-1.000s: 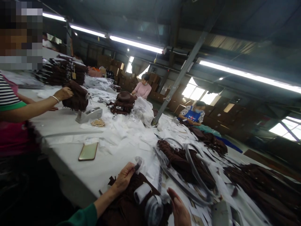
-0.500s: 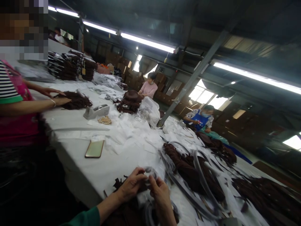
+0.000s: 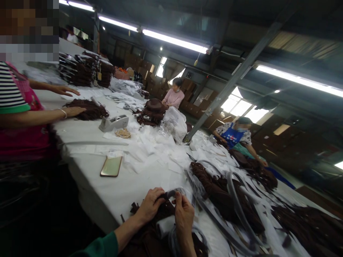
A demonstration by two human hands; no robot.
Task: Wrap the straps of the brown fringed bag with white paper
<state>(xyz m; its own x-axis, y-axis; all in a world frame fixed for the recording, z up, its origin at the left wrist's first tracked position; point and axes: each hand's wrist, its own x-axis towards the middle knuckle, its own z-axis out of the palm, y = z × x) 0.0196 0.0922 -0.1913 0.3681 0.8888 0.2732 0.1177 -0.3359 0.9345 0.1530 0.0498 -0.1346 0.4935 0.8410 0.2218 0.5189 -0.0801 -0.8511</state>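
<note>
Brown bag — near table edge

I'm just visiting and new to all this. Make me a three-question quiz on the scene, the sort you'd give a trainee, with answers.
1. What is between the fingers of the wearer's right hand?
A) a wooden spoon
B) a grey strip
C) a paper cup

2. True or false: the phone on the white table lies nearer to the wearer's left hand than to the right.

3. Fill in: the co-worker on the picture's right wears a ____ apron.

Key: 1. B; 2. True; 3. blue.
</note>
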